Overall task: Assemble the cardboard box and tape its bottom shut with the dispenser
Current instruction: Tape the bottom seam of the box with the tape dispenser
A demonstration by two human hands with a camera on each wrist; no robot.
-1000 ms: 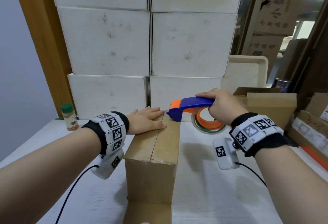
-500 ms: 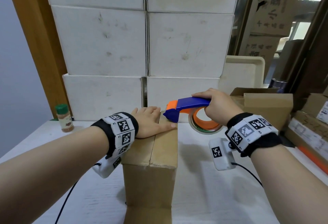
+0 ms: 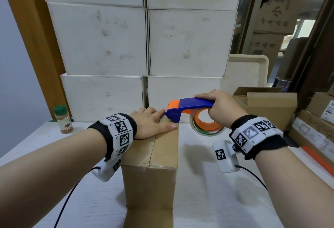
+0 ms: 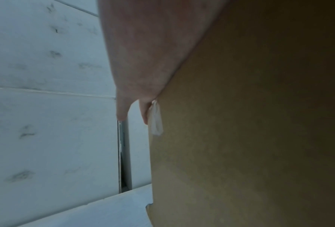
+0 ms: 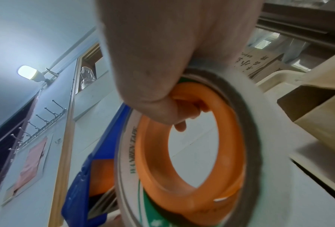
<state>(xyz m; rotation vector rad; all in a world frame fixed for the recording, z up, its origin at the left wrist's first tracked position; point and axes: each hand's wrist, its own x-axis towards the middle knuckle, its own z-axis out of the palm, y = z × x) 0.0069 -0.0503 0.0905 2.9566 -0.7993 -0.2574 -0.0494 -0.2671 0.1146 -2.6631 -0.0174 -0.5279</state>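
A brown cardboard box (image 3: pixel 159 157) stands on the white table, its two top flaps folded shut with a seam between them. My left hand (image 3: pixel 151 124) lies flat on those flaps at the far end, fingers straight. The left wrist view shows the box side (image 4: pixel 240 138) and a scrap of tape (image 4: pixel 155 119) at its far edge. My right hand (image 3: pixel 222 110) grips the blue and orange tape dispenser (image 3: pixel 188 108); fingers hook through the orange roll core (image 5: pixel 191 138). The dispenser's nose touches the box's far right corner by my left fingertips.
Stacked white boxes (image 3: pixel 144 47) form a wall right behind the box. A spice jar with a green lid (image 3: pixel 63 119) stands at the left. Open cardboard boxes (image 3: pixel 267 106) and a cream tray (image 3: pixel 247 72) crowd the right side.
My right hand has brought the dispenser left and down until its nose meets the box's far edge. My left hand has stayed pressed on the flaps.
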